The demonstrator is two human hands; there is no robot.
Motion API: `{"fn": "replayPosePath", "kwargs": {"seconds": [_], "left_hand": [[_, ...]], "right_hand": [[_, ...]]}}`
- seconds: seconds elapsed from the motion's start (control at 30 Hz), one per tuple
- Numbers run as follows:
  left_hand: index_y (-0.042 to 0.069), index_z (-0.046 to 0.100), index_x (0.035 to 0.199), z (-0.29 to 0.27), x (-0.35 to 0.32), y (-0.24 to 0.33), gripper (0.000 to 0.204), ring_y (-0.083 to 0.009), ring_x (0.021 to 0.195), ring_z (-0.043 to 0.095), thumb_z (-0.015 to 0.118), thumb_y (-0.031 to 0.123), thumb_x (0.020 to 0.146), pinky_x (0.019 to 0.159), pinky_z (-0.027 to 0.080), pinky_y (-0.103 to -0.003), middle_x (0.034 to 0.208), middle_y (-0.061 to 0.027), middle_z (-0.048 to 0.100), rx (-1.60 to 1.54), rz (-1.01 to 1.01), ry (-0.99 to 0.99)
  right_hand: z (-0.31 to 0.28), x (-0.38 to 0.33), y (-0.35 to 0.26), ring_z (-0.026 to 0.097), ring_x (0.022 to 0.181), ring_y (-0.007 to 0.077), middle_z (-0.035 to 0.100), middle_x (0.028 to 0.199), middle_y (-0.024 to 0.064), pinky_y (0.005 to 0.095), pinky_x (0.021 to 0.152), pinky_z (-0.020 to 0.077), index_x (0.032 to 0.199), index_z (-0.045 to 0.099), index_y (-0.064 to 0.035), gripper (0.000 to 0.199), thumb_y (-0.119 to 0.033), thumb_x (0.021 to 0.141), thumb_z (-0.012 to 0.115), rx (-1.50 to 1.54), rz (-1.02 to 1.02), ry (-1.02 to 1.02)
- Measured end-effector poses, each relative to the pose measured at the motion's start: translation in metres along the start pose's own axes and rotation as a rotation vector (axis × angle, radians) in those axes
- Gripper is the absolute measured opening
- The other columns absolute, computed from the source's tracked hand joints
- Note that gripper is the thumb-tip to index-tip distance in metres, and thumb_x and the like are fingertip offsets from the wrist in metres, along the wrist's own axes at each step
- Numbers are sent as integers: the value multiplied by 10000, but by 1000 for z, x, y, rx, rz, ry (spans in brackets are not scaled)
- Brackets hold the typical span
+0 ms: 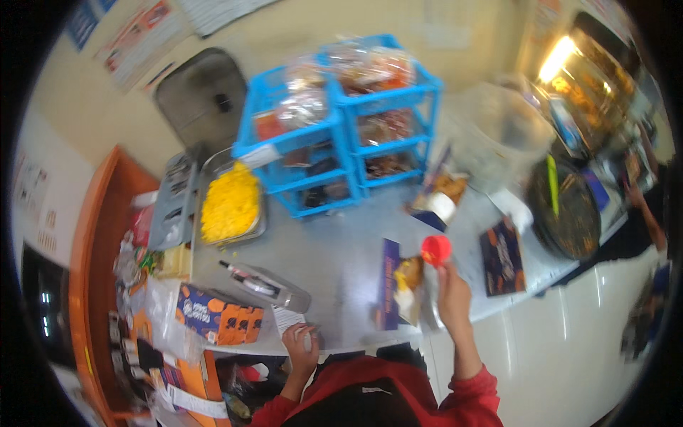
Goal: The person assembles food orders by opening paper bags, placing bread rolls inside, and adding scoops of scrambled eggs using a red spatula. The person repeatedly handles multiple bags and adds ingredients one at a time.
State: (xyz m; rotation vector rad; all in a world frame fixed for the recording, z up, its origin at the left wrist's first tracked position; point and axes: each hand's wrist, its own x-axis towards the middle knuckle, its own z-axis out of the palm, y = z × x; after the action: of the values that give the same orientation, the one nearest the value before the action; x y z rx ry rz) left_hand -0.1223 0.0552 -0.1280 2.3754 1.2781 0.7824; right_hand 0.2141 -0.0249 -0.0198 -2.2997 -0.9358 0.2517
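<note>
A red scoop (435, 250) is held clenched in the right hand (451, 288), raised just right of an open food box (407, 282) on the counter (334, 249). The left hand (302, 342), at the near edge, is closed on a paper slip (286, 319), farther from the box.

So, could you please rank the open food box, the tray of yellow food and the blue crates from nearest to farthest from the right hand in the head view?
Measured from the right hand, which holds a red scoop:
1. Open food box, just to its left on the counter.
2. Blue crates, farther back, centre of the counter.
3. Tray of yellow food, far left, beside the crates.
</note>
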Motion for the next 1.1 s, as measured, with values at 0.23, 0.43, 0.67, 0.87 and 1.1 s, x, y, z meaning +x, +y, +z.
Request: {"fn": "replayPosePath", "kwargs": {"seconds": [0.23,0.43,0.67,0.87,1.1], "left_hand": [[108,617,995,-24,16,7,285,-290,977,550,678,37,725,840,415,-399,1033,-100,574,-94,177,229],[104,595,979,-84,37,-7,350,-262,917,584,683,-44,675,815,442,-375,1012,-93,607,-142,-14,566],[59,541,996,-167,30,-44,297,-261,912,562,669,71,728,803,437,-369,991,-115,587,-18,-89,800],[-15,490,1132,-236,51,-152,312,-233,1059,522,577,63,842,917,399,-372,1081,-136,550,-247,-561,1148],[17,433,1327,-225,151,-311,425,-160,876,622,542,84,921,773,510,-291,936,-79,617,-748,-447,350]], "right_hand": [[22,32,-152,599,610,385,591,655,191,442,523,426,1008,600,-76,154,-183,938,515,65,-554,-161],[184,91,-280,640,612,328,627,680,147,441,501,483,977,544,-70,130,-113,859,509,-216,-1056,-176],[359,143,-371,661,583,238,642,631,74,381,467,490,866,587,-112,84,-101,808,528,-446,-1330,-97],[387,128,-372,658,583,264,641,618,89,411,476,480,886,621,-85,128,-163,802,565,-435,-1439,-460],[371,102,-367,651,612,317,645,667,143,447,509,479,949,602,-70,211,-243,845,542,-439,-1238,-574]]}}
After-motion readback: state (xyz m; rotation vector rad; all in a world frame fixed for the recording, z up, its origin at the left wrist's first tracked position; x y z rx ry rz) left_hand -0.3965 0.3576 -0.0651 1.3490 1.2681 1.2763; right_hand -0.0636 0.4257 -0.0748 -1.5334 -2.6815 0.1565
